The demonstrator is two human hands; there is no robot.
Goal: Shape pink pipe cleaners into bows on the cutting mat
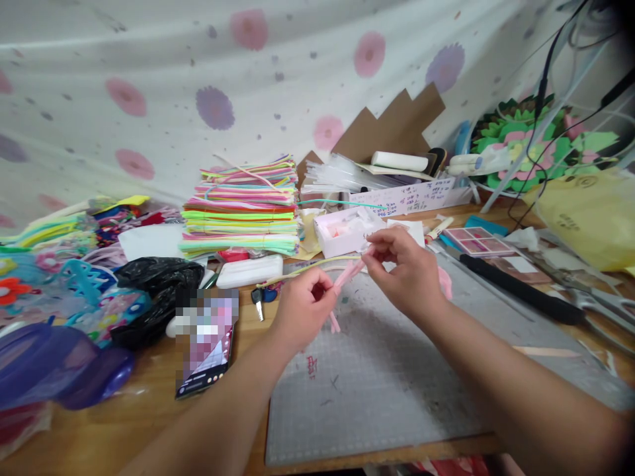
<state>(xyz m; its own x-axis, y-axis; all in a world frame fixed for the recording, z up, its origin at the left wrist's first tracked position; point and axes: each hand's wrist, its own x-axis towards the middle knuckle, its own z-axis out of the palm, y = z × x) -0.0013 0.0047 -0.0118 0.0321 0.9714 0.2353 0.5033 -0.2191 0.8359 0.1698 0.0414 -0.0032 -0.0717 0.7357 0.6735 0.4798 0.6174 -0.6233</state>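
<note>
Over the grey cutting mat (357, 390), a pink pipe cleaner (350, 272) stretches between my two hands, with a short end dangling beneath. My left hand (303, 309) pinches its lower part between thumb and fingers. Higher up and to the right, my right hand (407, 270) is closed on the other end with the fingertips. A further pink fuzzy piece (445, 283) shows behind the right wrist, partly hidden; I cannot tell whether it joins the held one. Just beyond the fingers sits a small white box (342, 233) with small items inside.
Bundled colourful pipe cleaners (241, 211) are stacked at the back. To the left lie a phone (211, 350), a key (258, 304), a black plastic bag (159, 291) and a purple translucent object (54, 367). Black-handled tool (520, 287) and scissors (602, 307) rest on the right.
</note>
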